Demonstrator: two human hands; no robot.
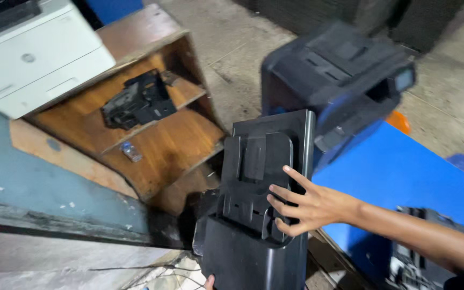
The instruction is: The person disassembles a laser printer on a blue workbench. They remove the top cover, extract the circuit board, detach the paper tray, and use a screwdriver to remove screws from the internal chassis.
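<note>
One black printer cover panel [256,215] was seen standing on edge, near upright, at frame centre-bottom, between the wooden shelf unit [151,123] and the blue table [404,177]. Right hand [302,207] was laid flat against the panel's moulded face, fingers spread and extended, not clenched around anything. Left hand [209,281] was mostly out of frame; only one fingertip was seen touching the panel's lower edge, so its grip could not be told.

Printers counted: three. One dark blue-black printer [339,80] was tilted, motion-blurred, just behind the panel's top edge and over the table corner. One white printer [33,53] was set on top of the shelf unit, upper left. One partly stripped unit [420,258] was seen at lower right beside the forearm, details not clear.

On the shelf: one black plastic printer part [138,99] on the upper board, one small clear bottle [131,152] lying on the lower board. One orange object [401,121] was partly hidden behind the table's far edge.
</note>
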